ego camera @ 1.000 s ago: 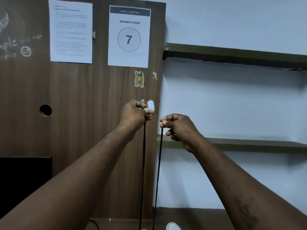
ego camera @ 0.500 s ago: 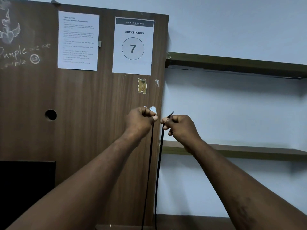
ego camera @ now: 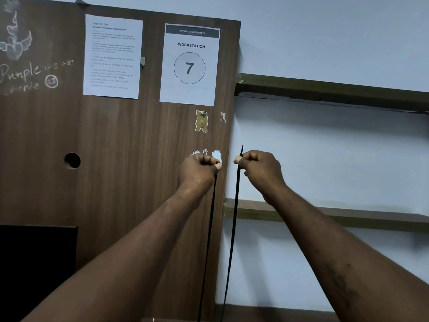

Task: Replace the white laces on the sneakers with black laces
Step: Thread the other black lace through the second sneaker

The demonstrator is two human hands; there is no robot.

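Note:
Both arms are raised in front of the wall. My left hand is closed in a fist around one end of a black lace, and that strand hangs straight down out of the frame. My right hand pinches the other end of the black lace, whose tip sticks up just above the fingers. Its strand also drops straight down, parallel to the left one and a short gap away. No sneaker is in view.
A brown wooden board with two paper sheets and stickers stands ahead on the left. Two dark shelves run along the white wall on the right. A black panel sits at lower left.
Both hands have risen slightly with the lace ends, and the view has tilted up. The white sneaker tip seen at the bottom edge earlier has left the frame. The right lace tip now stands upright.

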